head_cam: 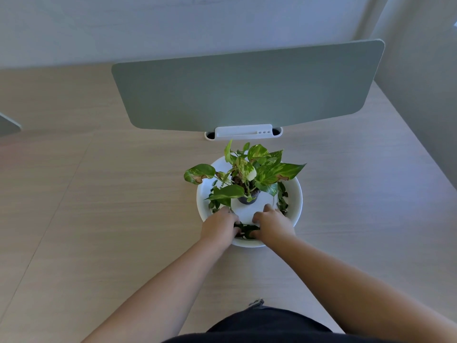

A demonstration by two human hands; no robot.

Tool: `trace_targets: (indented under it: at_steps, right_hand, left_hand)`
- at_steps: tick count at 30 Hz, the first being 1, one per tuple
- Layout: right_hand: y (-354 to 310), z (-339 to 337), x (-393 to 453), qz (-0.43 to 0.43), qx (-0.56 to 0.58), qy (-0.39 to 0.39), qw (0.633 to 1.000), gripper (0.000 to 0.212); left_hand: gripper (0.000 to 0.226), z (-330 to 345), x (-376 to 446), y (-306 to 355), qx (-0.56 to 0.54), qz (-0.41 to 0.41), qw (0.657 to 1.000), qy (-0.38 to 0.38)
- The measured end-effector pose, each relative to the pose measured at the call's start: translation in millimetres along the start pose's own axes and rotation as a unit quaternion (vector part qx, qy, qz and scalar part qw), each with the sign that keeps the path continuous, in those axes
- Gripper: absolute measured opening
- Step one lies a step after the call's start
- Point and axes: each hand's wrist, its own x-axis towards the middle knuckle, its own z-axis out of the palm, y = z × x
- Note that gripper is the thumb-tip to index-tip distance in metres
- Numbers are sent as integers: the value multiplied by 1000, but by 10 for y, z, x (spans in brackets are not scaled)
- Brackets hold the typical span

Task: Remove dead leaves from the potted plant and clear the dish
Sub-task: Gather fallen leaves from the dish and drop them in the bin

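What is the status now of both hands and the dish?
Left hand and right hand both down in round white dish, gathering loose green leaf cuttings. Cuttings remain along both sides. Small dark pot with plant at centre; nothing blocking.

I see soft, even, cool daylight and only faint shadows. My wide lens bows the divider panel and table edges; focus is slightly soft.

No readable text, label, brand, number or sign seen anywhere. Three small dots noted on white plastic bracket at far edge of table, under grey-green panel; not legible as characters.
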Motion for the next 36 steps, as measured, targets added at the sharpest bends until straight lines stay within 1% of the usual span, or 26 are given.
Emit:
trace_targets:
  at_steps: [2,5,7,10,12,15,17,19,20,23,26,27,29,30,31,32,33,34,35,36]
  right_hand:
    - [-5,-2,14,-8,14,-8,1000,37]
    - [-5,3,28,-29,27,-11,999,26]
    - [-4,16,26,-39,26,-6,999,28]
    - [25,8,23,-43,49,21,998,30]
    - [50,-27,1,-33,91,47,994,27]
    - [99,-77,-44,19,206,87,975,20]
    - [129,-114,-85,65,297,98,947,14]
    - [157,-146,-134,101,384,107,911,8]
    - [168,-157,-159,117,432,110,888,7]
    - [219,-172,-235,154,565,118,802,8]
    - [264,-169,-317,175,653,126,727,8]
    - [275,-175,-359,177,689,125,692,8]
    - [392,-184,-504,183,740,130,634,7]
    - [419,-164,-574,179,760,131,610,7]
    - [472,-164,-631,173,774,130,595,6]
    - [884,-36,-1047,210,798,199,529,6]
    - [973,12,-1152,207,811,220,501,7]
    - [968,26,-1170,199,815,216,499,7]
    - [1235,176,-1508,219,826,270,444,8]
    - [1327,218,-1592,221,832,282,424,8]
  left_hand:
    - [22,-19,25,-17,13,1,1000,-13]
    - [27,-52,85,-36,12,0,999,-39]
    - [28,-60,103,-44,-7,0,999,-42]
    - [18,-39,80,-72,-98,-29,995,6]
    - [11,-36,51,-70,-169,-60,983,40]
    - [7,-80,7,-46,-273,-117,951,86]
    - [6,-105,-27,-32,-335,-147,924,112]
    - [12,-115,-52,-29,-399,-168,893,124]
    - [16,-113,-64,-25,-432,-178,875,126]
    - [20,-107,-101,21,-523,-198,819,127]
    - [17,-55,-174,134,-582,-207,780,103]
    - [17,-46,-178,190,-588,-208,775,97]
    - [16,-6,-194,389,-605,-202,767,69]
    - [15,0,-197,456,-611,-203,763,58]
    - [14,13,-210,531,-620,-200,758,38]
    - [12,206,-195,1039,-591,-157,790,-49]
    - [11,239,-211,1168,-582,-153,795,-77]
    - [10,236,-231,1162,-590,-149,789,-80]
    - [10,363,-299,1562,-558,-111,810,-143]
    - [10,394,-304,1698,-548,-102,816,-155]
